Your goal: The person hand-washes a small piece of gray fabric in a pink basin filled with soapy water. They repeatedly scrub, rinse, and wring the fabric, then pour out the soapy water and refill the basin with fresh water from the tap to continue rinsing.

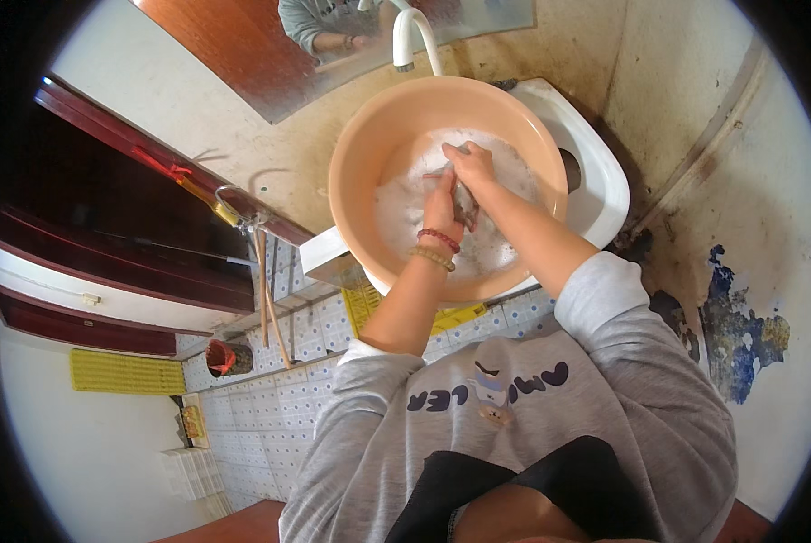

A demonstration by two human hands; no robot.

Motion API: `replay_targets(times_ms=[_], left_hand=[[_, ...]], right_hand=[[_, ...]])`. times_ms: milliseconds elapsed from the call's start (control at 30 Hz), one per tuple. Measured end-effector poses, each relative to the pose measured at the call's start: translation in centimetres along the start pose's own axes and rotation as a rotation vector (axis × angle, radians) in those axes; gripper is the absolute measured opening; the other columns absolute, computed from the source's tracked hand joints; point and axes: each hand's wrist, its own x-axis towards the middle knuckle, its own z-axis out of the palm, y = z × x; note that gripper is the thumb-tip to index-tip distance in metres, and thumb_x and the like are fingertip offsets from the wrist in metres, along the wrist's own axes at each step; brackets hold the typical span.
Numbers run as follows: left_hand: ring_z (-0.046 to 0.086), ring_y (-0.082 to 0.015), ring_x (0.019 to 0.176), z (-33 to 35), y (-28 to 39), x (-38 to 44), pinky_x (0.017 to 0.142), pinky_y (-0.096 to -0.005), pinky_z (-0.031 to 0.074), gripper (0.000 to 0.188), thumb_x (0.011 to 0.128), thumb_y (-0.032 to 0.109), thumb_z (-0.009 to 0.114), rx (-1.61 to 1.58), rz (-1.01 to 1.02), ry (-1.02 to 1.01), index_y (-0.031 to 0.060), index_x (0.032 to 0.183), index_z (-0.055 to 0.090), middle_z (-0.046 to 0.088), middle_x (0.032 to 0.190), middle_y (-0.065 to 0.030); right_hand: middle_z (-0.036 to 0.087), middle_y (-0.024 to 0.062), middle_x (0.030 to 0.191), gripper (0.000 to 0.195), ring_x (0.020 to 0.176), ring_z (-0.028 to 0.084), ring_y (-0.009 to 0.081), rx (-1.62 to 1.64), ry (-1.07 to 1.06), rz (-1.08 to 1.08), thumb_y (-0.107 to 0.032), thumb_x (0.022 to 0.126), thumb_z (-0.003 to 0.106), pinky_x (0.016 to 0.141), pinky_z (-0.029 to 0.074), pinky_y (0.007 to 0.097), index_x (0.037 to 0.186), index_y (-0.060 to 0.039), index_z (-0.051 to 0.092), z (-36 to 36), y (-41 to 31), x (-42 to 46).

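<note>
An orange plastic basin with foamy water in it rests on a white sink. Over the suds both hands come together on a small wet greyish cloth. My left hand grips it from the left side, with a red and a tan beaded bracelet on the wrist. From the right, my right hand presses on the upper part of the bundle, fingers curled. Much of the cloth is hidden by the fingers, and its exact kind is unclear.
A white curved faucet rises behind the basin, below a wall mirror. Wooden sticks lean at the left, near a dark bin with a red liner. A yellow plastic crate stands under the sink. Peeling wall lies right.
</note>
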Motion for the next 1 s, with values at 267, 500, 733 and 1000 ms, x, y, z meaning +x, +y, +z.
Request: replay_targets(times_ms=[267,500,733,1000], left_hand=[[0.048,-0.0258,0.099,-2.8,2.1,0.2,0.079,-0.0418,0.040,0.062,0.078,0.065,0.032,-0.226,-0.149,-0.277,0.0122,0.107,0.048,0.053,0.104,-0.0074],[0.053,-0.0222,0.089,-0.3,2.3,-1.7,0.066,-0.0397,0.047,0.041,0.084,0.049,0.038,0.005,-0.153,-0.108,0.0151,0.105,0.049,0.053,0.100,-0.0056],[0.049,-0.0208,0.094,1.5,3.3,-4.1,0.074,-0.0359,0.044,0.053,0.085,0.044,0.044,0.191,-0.199,0.027,0.0038,0.119,0.038,0.048,0.112,-0.0087],[0.052,-0.0299,0.090,-5.4,7.8,-4.2,0.077,-0.0375,0.044,0.044,0.069,0.018,0.065,1.201,0.422,0.119,0.0145,0.109,0.046,0.047,0.097,-0.0172]], right_hand=[[0.051,0.0238,0.101,0.041,0.091,0.052,0.0312,-0.246,-0.016,-0.450,-0.034,0.074,0.060,0.080,0.041,0.0381,0.090,0.0032,0.058,0.9,-1.3,-6.9],[0.050,0.0205,0.104,0.043,0.091,0.052,0.0370,-0.168,0.055,-0.188,-0.043,0.078,0.052,0.077,0.043,0.0424,0.095,-0.0044,0.058,-0.2,-1.1,-3.4],[0.060,0.0202,0.078,0.039,0.077,0.057,0.0374,-0.127,-0.141,-0.124,-0.037,0.084,0.043,0.070,0.044,0.0454,0.076,-0.0033,0.061,-2.1,2.1,0.2],[0.055,0.0168,0.099,0.036,0.089,0.055,0.0340,-0.660,-0.190,-0.282,-0.035,0.084,0.050,0.080,0.041,0.0424,0.108,-0.0085,0.051,-10.6,0.5,2.0]])
